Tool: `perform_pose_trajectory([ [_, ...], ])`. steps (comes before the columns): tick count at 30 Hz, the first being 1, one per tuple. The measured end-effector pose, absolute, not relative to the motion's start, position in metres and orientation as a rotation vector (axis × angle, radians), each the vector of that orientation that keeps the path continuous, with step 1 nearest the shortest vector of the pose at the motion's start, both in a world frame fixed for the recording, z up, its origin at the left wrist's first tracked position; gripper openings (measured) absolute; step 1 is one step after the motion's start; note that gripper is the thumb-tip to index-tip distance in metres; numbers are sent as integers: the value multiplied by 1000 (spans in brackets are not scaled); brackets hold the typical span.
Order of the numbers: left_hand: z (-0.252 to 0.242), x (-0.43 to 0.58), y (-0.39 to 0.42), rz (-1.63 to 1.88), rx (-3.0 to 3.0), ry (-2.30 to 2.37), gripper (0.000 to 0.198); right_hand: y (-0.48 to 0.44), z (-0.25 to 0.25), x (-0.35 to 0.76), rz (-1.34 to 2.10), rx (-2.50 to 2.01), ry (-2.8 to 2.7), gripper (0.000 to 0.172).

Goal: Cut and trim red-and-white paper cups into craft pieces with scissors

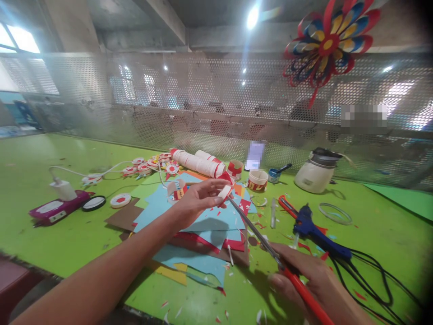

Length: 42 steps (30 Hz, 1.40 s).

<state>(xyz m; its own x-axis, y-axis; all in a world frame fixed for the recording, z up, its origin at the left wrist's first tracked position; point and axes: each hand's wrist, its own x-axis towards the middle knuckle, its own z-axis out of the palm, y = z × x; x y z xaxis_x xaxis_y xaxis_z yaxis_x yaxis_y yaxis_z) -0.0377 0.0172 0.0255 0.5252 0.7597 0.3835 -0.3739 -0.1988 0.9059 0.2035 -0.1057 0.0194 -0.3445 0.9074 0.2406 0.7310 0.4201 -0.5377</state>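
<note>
My left hand (194, 201) is raised over the stacked paper, thumb and fingers pinched on a small red-and-white paper piece (225, 192). A pair of scissors (254, 229) with red handles is gripped in my right hand (302, 275). Its blades point away from me, and their tips reach the edge of the paper piece; whether they touch it I cannot tell. Beneath both lie light blue paper sheets (154, 214), with red, yellow and brown sheets among them. A curled paper strip (172, 192) rests just beyond my left wrist.
On the right are a blue glue gun (311, 230) with a looped black cord, an orange cutter (287, 205) and a jug (316, 171). White-and-red rolls (198, 163) lie at the back. A purple power strip (61, 207) sits left. Paper scraps litter the green table (111, 257).
</note>
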Motion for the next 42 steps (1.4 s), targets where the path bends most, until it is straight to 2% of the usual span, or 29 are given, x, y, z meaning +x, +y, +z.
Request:
perform_pose_trajectory([
  [4,28,-37,15,1024,1378,330,40,-105,21,204,523,-1368,-2220,38],
  [22,25,-39,18,977,1413,331,44,-106,14,201,332,-1364,-2194,36],
  [26,25,-39,18,990,1422,331,44,-107,14,200,374,-1366,-2178,37],
  [31,27,-38,16,999,1459,330,44,-108,20,199,470,-1361,-2186,34],
  [42,28,-35,14,991,1446,364,44,-113,19,196,428,-1401,-2264,26],
])
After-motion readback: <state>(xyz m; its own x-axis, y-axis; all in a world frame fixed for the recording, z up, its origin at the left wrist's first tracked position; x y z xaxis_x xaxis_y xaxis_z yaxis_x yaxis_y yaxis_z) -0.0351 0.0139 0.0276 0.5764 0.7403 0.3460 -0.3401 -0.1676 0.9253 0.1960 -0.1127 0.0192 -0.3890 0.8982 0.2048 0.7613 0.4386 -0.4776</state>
